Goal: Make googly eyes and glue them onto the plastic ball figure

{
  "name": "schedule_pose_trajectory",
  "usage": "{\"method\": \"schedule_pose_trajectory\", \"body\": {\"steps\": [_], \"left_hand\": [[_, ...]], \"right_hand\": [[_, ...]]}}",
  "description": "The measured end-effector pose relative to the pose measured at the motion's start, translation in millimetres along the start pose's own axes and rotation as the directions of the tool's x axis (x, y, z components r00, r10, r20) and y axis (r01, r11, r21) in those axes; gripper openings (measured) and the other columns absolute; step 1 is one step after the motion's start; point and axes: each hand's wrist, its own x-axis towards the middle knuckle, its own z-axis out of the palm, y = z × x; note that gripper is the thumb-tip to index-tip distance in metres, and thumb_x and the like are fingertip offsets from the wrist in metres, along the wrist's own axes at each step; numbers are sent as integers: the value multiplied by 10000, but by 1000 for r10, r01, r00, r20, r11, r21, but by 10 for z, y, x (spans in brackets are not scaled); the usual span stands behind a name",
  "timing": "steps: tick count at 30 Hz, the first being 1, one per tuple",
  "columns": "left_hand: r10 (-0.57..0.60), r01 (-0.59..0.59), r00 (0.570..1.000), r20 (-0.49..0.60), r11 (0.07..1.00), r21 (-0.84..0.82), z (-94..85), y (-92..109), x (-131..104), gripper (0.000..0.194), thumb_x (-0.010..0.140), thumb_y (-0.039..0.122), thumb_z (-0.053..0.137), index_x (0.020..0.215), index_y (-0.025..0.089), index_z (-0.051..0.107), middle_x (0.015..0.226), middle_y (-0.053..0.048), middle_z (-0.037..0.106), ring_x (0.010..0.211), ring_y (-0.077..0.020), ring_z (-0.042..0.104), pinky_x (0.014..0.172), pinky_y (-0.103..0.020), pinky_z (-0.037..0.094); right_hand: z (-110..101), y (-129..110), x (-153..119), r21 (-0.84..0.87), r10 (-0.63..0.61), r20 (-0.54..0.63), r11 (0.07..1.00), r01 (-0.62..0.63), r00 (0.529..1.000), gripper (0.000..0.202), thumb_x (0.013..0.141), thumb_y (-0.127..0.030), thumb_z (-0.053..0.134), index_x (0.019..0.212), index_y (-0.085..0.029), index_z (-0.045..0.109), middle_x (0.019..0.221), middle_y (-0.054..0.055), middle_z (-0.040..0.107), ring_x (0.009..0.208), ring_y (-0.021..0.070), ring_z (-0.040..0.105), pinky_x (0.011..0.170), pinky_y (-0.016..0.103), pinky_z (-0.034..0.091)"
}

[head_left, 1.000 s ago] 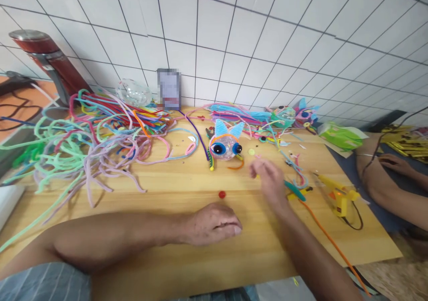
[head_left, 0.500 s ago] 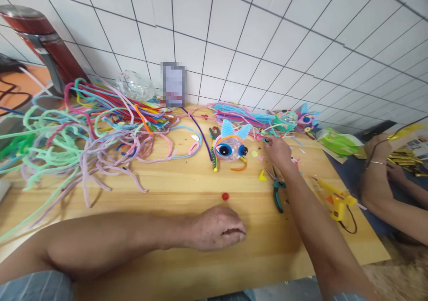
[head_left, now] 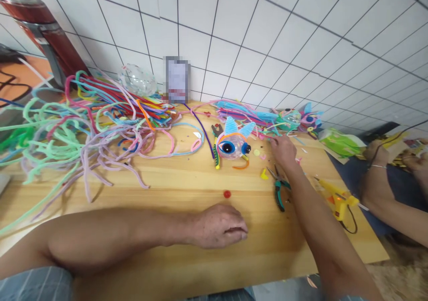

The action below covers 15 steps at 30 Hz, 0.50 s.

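My left hand [head_left: 220,227] rests on the table in a loose fist, thumb against the curled fingers, with nothing visible in it. A small red coil-like disc [head_left: 227,194] lies just beyond its knuckles. My right hand [head_left: 283,151] reaches far across the table, its fingers drawn together near a pink pipe cleaner [head_left: 265,135] and small scraps; what its fingertips hold is hidden. To its left stands a clear ball figure [head_left: 234,150] with blue pipe-cleaner ears, big eyes and an orange band. Teal-handled pliers [head_left: 278,195] lie beside my right forearm.
Tangled pipe cleaners [head_left: 100,145] cover the left side. Green-yellow cutters [head_left: 217,153] lie beside the figure. A yellow glue gun [head_left: 339,201] is right of my forearm. Behind are a red flask [head_left: 50,38] and a second figure [head_left: 309,119]. Another person's arm [head_left: 381,194] is at right.
My right hand has shifted slightly to the right among the scraps. My left hand stays in place. The other person's hands have moved at the right, and the view has shifted a little.
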Motion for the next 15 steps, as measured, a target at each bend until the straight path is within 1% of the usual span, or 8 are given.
{"method": "schedule_pose_trajectory", "body": {"steps": [2,4,7,12,15], "left_hand": [[4,-4,1000,-1,1000,-5,-1,0,2,238,1042,299,542,967,173,730,869,-83,791,819,-178,737,811,-272,560],[13,-13,1000,-8,1000,-9,-7,6,6,240,1044,298,538,965,173,727,866,-83,790,817,-178,737,808,-270,558],[11,-12,1000,-19,1000,-11,-14,16,9,236,1044,291,535,970,174,725,861,-83,790,817,-182,739,800,-268,555],[17,-17,1000,-22,1000,-10,-3,6,3,224,1040,280,546,976,166,728,878,-85,797,815,-178,743,789,-264,555],[16,-16,1000,-25,1000,-1,-8,7,0,232,1041,282,544,975,163,731,879,-85,800,815,-176,746,790,-262,557]], "right_hand": [[-46,44,21,24,3,-6,1000,-3,1000,409,987,-369,461,1056,-166,809,1103,166,762,1033,297,650,875,388,483],[-98,98,29,52,10,-2,999,-10,1000,409,988,-390,459,1022,-170,803,1009,133,777,953,275,661,829,366,484],[-146,164,5,74,27,9,997,-28,1000,394,977,-393,472,1026,-174,796,956,108,787,890,257,672,787,348,483],[-94,140,-74,45,9,48,999,-11,999,341,916,-341,561,1103,-191,804,1061,118,794,961,269,687,844,358,496],[-38,73,-90,6,-16,70,1000,16,997,388,900,-341,600,1206,-195,788,1156,144,771,1066,292,674,902,377,497]]}}
